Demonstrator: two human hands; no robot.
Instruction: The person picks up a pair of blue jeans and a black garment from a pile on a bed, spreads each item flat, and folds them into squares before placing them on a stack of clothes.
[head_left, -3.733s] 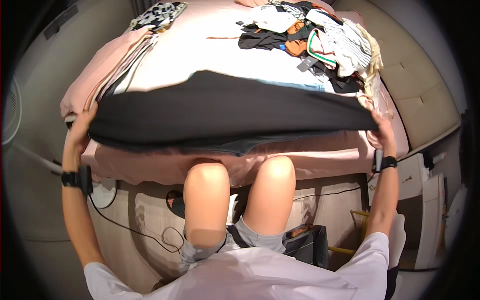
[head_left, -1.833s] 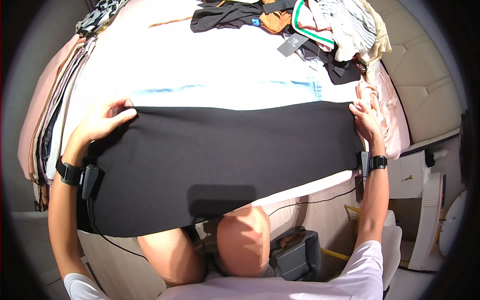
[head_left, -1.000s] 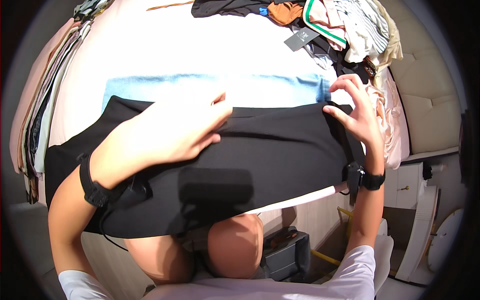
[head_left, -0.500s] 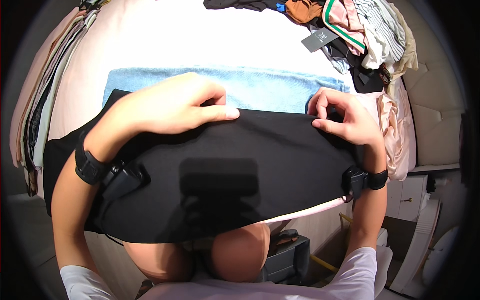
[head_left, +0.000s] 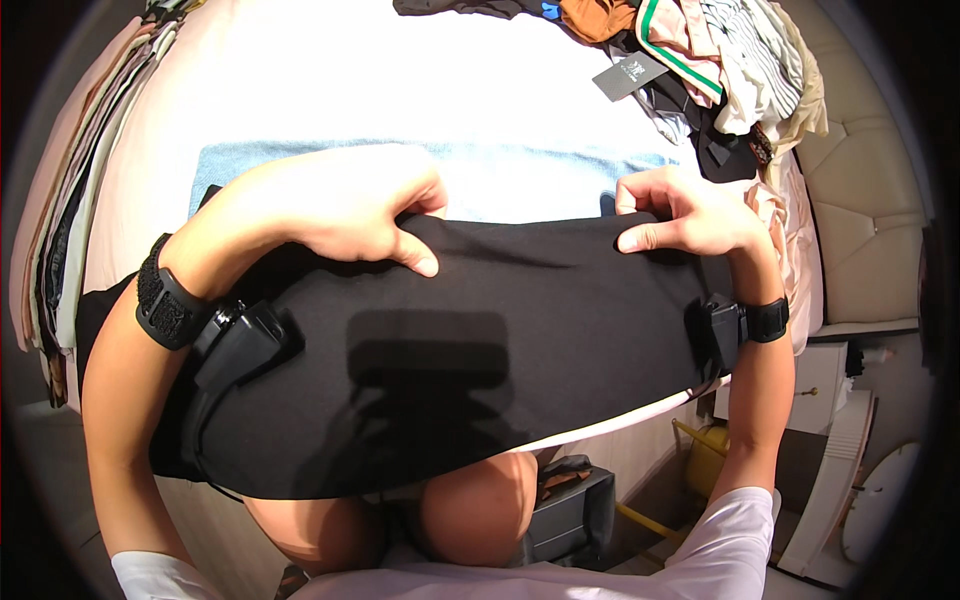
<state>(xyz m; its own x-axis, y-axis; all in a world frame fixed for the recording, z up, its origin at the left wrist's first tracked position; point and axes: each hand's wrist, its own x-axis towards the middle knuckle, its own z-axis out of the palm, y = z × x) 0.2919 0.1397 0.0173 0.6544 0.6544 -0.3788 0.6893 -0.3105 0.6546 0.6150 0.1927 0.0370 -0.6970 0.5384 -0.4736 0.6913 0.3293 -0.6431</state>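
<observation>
A black garment point(head_left: 570, 320) of smooth cloth lies spread over the near edge of the bed and hangs down toward my thighs; its exact kind does not show. My left hand point(head_left: 370, 215) grips its far edge near the middle, thumb on top of the cloth and fingers curled behind. Toward the right end, my right hand point(head_left: 690, 210) pinches the same edge between thumb and bent fingers. Beyond that edge lies a light blue denim piece point(head_left: 520, 175), flat on the bed and partly covered by the black cloth.
Clothes on hangers point(head_left: 85, 190) line the left side of the bed. A heap of mixed clothes point(head_left: 740, 70) with a dark hang tag point(head_left: 630, 76) lies far right, beside a padded headboard point(head_left: 870, 200). Below the bed edge are a dark grey bin-like box point(head_left: 570, 520) and a white cabinet point(head_left: 790, 390).
My left thumb has moved off the edge and down onto the cloth, spreading from the fingers. My right forearm has shifted slightly outward. The view has tilted a little.
</observation>
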